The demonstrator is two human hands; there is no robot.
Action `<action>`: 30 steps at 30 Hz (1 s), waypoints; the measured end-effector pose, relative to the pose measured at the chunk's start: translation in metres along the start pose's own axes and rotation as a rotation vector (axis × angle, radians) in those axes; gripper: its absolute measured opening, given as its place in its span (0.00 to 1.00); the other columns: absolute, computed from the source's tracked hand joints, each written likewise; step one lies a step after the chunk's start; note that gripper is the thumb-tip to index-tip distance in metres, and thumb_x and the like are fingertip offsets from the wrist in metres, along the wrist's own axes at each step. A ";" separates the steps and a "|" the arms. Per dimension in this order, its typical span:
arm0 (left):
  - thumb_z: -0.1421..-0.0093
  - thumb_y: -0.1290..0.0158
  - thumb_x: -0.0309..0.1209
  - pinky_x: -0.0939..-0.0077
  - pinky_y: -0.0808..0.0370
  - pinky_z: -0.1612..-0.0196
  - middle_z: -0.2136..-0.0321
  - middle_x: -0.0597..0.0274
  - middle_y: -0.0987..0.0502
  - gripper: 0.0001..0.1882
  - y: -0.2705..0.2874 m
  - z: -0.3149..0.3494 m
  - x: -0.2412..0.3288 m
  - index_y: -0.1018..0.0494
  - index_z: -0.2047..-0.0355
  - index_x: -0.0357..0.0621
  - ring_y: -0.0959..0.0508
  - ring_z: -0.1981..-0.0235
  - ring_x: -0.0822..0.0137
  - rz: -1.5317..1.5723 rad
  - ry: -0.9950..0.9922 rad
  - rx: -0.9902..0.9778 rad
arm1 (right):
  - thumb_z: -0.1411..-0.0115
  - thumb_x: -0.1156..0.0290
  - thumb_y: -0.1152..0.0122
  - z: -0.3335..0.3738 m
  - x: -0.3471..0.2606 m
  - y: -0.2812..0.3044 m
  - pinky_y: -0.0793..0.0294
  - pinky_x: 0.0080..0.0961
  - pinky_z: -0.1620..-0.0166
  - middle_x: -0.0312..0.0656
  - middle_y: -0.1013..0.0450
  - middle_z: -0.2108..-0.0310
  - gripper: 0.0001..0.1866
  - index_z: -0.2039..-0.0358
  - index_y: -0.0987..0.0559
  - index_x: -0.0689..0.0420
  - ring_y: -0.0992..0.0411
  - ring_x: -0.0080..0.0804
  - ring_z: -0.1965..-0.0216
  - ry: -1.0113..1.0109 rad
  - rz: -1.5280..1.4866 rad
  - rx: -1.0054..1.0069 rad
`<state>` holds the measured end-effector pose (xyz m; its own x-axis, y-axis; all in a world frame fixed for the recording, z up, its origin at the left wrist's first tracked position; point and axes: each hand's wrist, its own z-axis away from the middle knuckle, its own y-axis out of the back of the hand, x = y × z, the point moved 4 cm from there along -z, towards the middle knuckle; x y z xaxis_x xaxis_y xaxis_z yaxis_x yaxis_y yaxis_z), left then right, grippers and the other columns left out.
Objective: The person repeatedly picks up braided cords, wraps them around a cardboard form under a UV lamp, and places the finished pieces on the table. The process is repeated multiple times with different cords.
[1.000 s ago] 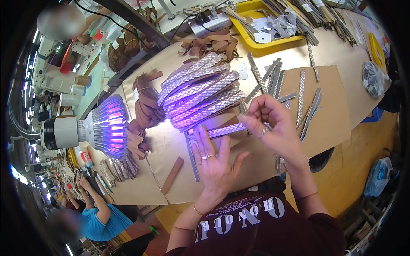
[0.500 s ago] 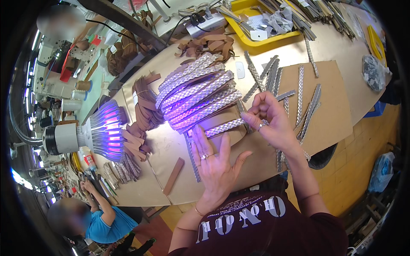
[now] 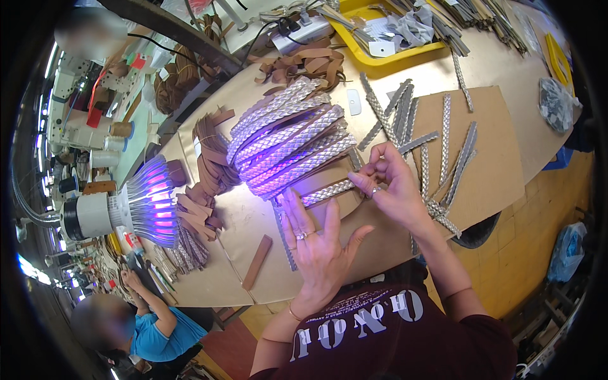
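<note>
My left hand (image 3: pixel 320 250) lies flat with its fingers spread. Its fingertips rest on the left part of a silvery braided strap (image 3: pixel 328 192), over a brown piece (image 3: pixel 339 209) on the table. At the strap's right end, my right hand (image 3: pixel 394 190) is closed in a pinch, with thumb and forefinger together. Just beyond my left hand, a thick pile of braided straps with brown backing (image 3: pixel 294 142) is lit violet. Loose braided and grey strips (image 3: pixel 443 139) lie beside and beyond my right hand.
A finned lamp (image 3: pixel 149 202) glowing violet stands at the left of the pile. Brown strips (image 3: pixel 212 149) lie between them. A cardboard sheet (image 3: pixel 497 145) is on the right, a yellow tray (image 3: pixel 380 60) at the back. A co-worker in blue (image 3: pixel 168 332) sits at lower left.
My right hand has shifted slightly left and toward me, still pinching the strap's end. The left hand stays nearly in place. The whole view has moved a little.
</note>
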<state>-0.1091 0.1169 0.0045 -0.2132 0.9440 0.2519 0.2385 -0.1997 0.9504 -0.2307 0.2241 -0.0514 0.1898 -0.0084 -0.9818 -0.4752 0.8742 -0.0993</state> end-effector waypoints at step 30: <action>0.43 0.41 0.52 0.41 0.56 0.33 0.32 0.32 0.55 0.39 -0.020 0.021 -0.003 0.38 0.36 0.50 0.55 0.31 0.34 0.194 0.042 0.222 | 0.35 0.66 0.40 0.007 -0.005 0.000 0.29 0.17 0.68 0.33 0.25 0.71 0.12 0.57 0.22 0.61 0.29 0.18 0.72 -0.046 -0.116 -0.116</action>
<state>-0.0932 0.1240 -0.0192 -0.1816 0.8811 0.4368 0.4794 -0.3084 0.8216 -0.2257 0.2275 -0.0458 0.2874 -0.0817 -0.9543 -0.5431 0.8068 -0.2326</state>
